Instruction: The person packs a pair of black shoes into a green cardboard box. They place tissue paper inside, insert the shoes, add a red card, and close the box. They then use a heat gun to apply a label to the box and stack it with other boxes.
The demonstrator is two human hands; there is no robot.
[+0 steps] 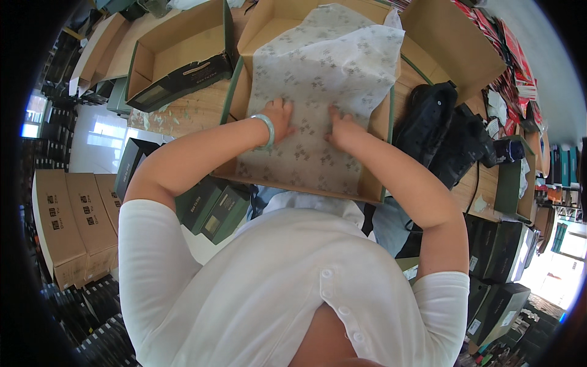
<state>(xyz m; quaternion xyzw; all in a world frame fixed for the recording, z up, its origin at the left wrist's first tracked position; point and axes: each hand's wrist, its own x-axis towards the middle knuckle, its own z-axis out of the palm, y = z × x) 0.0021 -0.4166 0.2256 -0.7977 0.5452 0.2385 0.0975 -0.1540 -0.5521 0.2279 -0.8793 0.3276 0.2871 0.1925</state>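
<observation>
Wooden tabletop (199,115) in a cluttered room, with boxes piled up pretty much everywhere around it. Right in the centre of the frame, the left hand (278,120) rests on a sheet of patterned tissue paper (327,73), fingers a bit bent and thumb out to the side, so loosely open and not clutching anything that I can see. Just beside it, the right hand (346,129) is also on the paper, index finger stretched out, the other fingers more curled, thumb apart, no obvious grip there either. There's a pale bracelet (269,131) on the left wrist.

That paper is whitish with grey print, lying inside an open cardboard box (383,119), brown inside with green edges. Its far end goes up wrinkled toward the top of the frame, and I can't tell what's under it, if anything.

Further out, a pair of black shoes (428,116) sits just right of the box, with a brown cardboard lid or box (455,46) tilted at upper right. Another open box (183,52) is at upper left. Dark green boxes (211,208) are left of centre, below the table's level, and tall brown cartons (67,220) stand at far left.
</observation>
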